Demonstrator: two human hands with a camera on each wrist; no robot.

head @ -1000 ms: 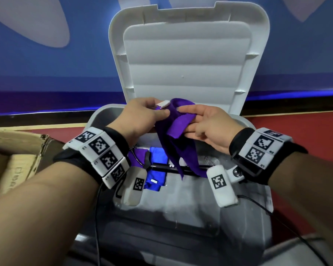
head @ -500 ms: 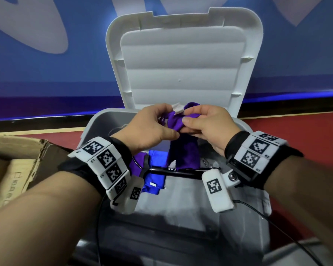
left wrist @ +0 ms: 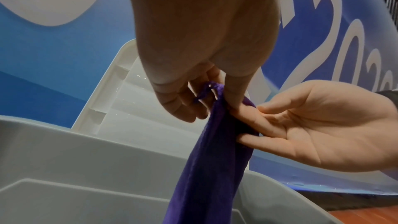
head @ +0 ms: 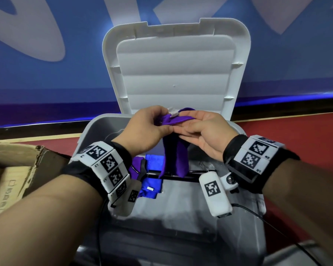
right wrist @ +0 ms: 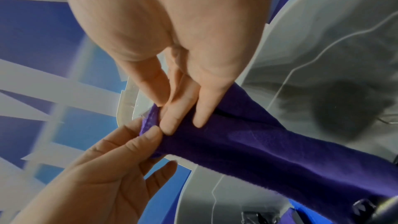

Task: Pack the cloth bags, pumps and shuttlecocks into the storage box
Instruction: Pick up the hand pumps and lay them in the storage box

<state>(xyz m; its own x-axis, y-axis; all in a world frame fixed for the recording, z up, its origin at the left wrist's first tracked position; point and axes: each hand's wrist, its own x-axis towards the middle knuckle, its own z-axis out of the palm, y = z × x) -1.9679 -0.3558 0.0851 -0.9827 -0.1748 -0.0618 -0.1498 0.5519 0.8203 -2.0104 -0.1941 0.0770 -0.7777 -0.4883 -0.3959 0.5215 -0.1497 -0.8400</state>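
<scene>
From the head view we read no brand name; the only markings are black-and-white square codes on the white wrist bands, and faint print on the brown cardboard carton (head: 12, 177) at left, too small to make out. Our left hand (head: 144, 129) and right hand (head: 202, 131) meet above the grey plastic storage box (head: 96, 131), pinching the top of a purple cloth bag (head: 174, 150) with a small white tag; its tail hangs into the box, ending out of sight behind a black bar-shaped object (head: 173, 174) we cannot identify. A blue cloth bag (head: 152, 181) lies inside, partly covered by the left wrist unit. The ribbed white lid (head: 177, 73) stands open behind.

From the left wrist we see "202" in white on the blue banner (left wrist: 344, 40), cut off. Thumb and fingers clamp the bag's gathered neck and cord.

From the right wrist, the right fingers press nearly straight on the cloth against the left thumb; the background is blurred.
</scene>
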